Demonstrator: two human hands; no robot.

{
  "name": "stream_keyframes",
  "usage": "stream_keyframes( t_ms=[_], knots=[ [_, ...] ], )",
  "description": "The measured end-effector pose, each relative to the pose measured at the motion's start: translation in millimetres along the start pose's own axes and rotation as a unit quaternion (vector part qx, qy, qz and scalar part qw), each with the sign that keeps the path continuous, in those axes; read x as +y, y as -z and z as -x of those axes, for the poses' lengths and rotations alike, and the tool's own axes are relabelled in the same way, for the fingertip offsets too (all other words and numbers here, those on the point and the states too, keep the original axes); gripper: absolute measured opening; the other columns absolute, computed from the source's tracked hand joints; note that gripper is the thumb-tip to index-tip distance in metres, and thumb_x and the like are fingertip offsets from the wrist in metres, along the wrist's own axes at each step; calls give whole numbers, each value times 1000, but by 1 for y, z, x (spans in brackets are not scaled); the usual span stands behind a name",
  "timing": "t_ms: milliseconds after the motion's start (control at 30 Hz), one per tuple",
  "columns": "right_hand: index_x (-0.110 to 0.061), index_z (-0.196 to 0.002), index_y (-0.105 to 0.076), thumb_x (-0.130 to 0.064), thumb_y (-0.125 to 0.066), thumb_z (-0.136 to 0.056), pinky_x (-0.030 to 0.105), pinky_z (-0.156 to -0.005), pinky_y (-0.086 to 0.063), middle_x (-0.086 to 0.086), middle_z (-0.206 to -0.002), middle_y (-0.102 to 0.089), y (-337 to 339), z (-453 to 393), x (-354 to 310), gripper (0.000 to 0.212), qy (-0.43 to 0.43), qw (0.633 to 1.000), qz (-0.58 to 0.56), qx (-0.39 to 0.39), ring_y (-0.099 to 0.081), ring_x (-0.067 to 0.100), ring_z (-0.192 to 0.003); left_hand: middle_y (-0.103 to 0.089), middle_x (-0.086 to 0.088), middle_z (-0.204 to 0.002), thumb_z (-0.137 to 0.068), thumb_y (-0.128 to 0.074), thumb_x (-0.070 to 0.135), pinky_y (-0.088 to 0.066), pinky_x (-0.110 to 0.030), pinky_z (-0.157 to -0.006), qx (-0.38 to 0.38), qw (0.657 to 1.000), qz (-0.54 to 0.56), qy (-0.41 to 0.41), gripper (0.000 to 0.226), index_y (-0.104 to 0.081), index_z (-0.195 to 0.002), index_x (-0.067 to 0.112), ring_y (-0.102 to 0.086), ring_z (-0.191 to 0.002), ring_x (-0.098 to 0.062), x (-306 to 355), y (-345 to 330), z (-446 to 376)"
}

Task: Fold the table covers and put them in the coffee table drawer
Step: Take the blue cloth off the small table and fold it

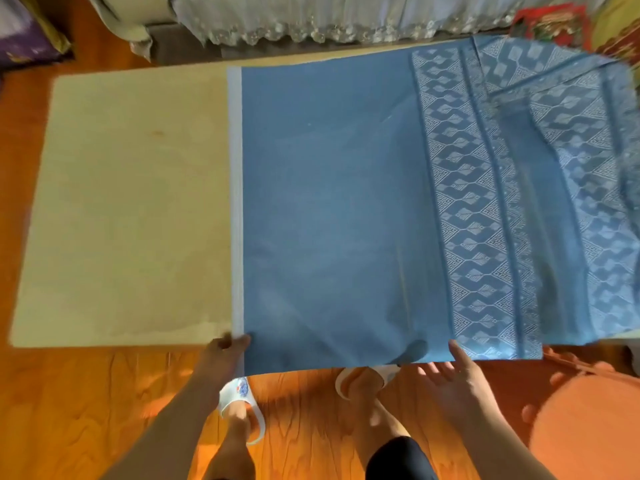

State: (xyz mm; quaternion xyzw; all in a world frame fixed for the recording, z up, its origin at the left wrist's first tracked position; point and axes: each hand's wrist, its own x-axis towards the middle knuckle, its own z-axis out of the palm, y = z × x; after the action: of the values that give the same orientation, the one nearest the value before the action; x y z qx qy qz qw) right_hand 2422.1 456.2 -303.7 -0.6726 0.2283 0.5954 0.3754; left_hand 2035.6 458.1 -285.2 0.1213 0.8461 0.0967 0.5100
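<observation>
Blue cover point(332, 209) spread over right part of pale table point(131, 209), near edge hanging slightly past table front. Right portion patterned with white geometric bands, far right end rumpled and blurred. Pale strip runs along cover's left edge.

Left hand point(225, 355) pinches cover's near-left corner, fingers closed on fabric. Right hand point(453, 375) open, palm up, fingers spread, fingertips at cover's near edge, gripping nothing.

No readable writing or labels. Slippers point(242, 400) show blue print, illegible. Wood floor point(69, 410) below.
</observation>
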Motion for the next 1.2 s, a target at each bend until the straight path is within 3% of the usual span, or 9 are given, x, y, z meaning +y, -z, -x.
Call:
stream_keyframes(
  t_ms=[67,167,300,567,767,900,1000,1067,1200],
  knots=[
    [-12,-128,-58,-34,-95,-59,50,-104,-46,19,-120,-69,-20,2,11,81,-28,999,13,-14,-67,39,-109,-74,-5,-111,-82,-76,57,-58,-49,-92,-46,999,5,1,58,-65,-115,10,-71,-100,-30,1,5,-4],
    [-10,-136,-49,-28,-74,-89,46,-82,-56,12,-126,-62,-38,5,16,56,-2,998,-12,61,-67,33,-97,-77,-4,-104,-91,-73,38,-59,-39,-82,-94,993,59,-36,38,-68,-114,8,-73,-95,-26,20,14,4],
    [-12,-99,-54,-14,-73,-90,39,-85,-55,10,-120,-64,-63,20,40,21,55,981,20,183,-64,24,-88,-79,-7,-97,-90,-72,16,-59,-44,-85,-106,979,149,-90,14,-74,-101,8,-75,-90,-30,48,52,5],
    [-12,-111,-64,-5,-62,-94,25,-43,-54,5,-81,-74,-197,59,201,19,69,997,-19,21,-71,19,-68,-77,-18,-98,-87,-73,10,-56,-48,-93,-58,981,125,-133,18,-73,-100,-3,-74,-91,-36,57,277,-98],
    [-19,-104,-60,-15,-77,-83,42,-76,-61,7,-111,-66,-295,71,330,27,63,996,19,67,-66,29,-98,-71,-17,-105,-88,-78,26,-56,-47,-85,17,996,15,-92,34,-68,-106,0,-69,-87,-35,-28,403,-183],
    [-9,-120,-60,-25,-80,-71,49,-87,-58,8,-101,-64,-287,80,365,56,67,995,39,69,-65,37,-105,-65,-20,-107,-93,-72,37,-52,-47,-76,50,995,-31,-77,38,-63,-105,2,-62,-91,-40,-67,408,-196],
    [-8,-109,-59,-3,-65,-89,38,-57,-59,13,-95,-65,-252,84,361,21,28,994,9,108,-65,27,-85,-66,-29,-112,-95,-66,43,-51,-47,-78,68,988,-106,-86,55,-65,-114,-8,-60,-90,-41,-84,394,-193],
    [-9,-111,-59,3,-57,-93,30,-46,-58,12,-80,-69,-221,88,347,22,11,992,20,121,-68,22,-68,-64,-31,-119,-97,-64,42,-50,-49,-83,63,986,-128,-83,56,-63,-120,-9,-59,-97,-45,-90,381,-184],
    [-4,-95,-59,2,-51,-96,32,-51,-57,13,-67,-69,-170,91,284,10,55,969,177,164,-66,22,-53,-59,-33,-127,-95,-68,32,-47,-55,-91,119,979,-159,-51,51,-55,-126,-6,-55,-111,-52,-96,357,-172]
  ],
)
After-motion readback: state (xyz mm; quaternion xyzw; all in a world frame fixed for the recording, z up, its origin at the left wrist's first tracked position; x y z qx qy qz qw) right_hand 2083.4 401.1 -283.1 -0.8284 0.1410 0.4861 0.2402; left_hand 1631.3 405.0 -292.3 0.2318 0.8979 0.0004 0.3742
